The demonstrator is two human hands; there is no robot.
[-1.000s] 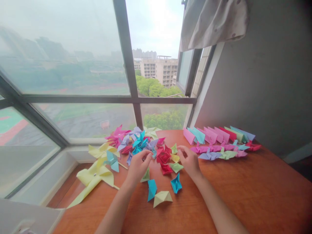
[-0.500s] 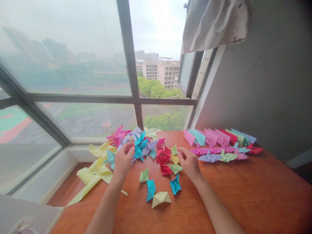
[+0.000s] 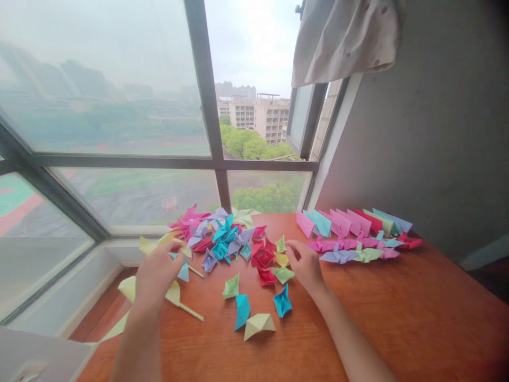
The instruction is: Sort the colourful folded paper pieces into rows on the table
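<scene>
My left hand (image 3: 159, 273) hovers over the yellow paper pinwheels at the left, hiding most of a yellow pinwheel (image 3: 172, 293). Its fingers are loosely bent and apart, near a light blue folded paper (image 3: 183, 271). My right hand (image 3: 307, 266) is beside a small green paper boat (image 3: 280, 244), thumb and forefinger apart; whether a fingertip touches the boat I cannot tell. Red paper boats (image 3: 263, 255), a yellow boat (image 3: 281, 259) and another green boat (image 3: 283, 275) lie between the hands. Blue folded paper flowers (image 3: 225, 239) stand in the pile behind.
Nearer me lie a cream folded paper (image 3: 260, 325), a blue boat (image 3: 282, 301), a blue folded paper (image 3: 242, 312) and a green one (image 3: 231, 286). Pink folded papers (image 3: 360, 222) and paper cranes (image 3: 339, 255) line the right of the wooden table (image 3: 397, 313). Windows rise behind.
My left hand has moved left and toward me, away from the blue paper flowers and over the yellow pinwheels. The pinwheel sticks now show more. My right hand stays beside the green boat.
</scene>
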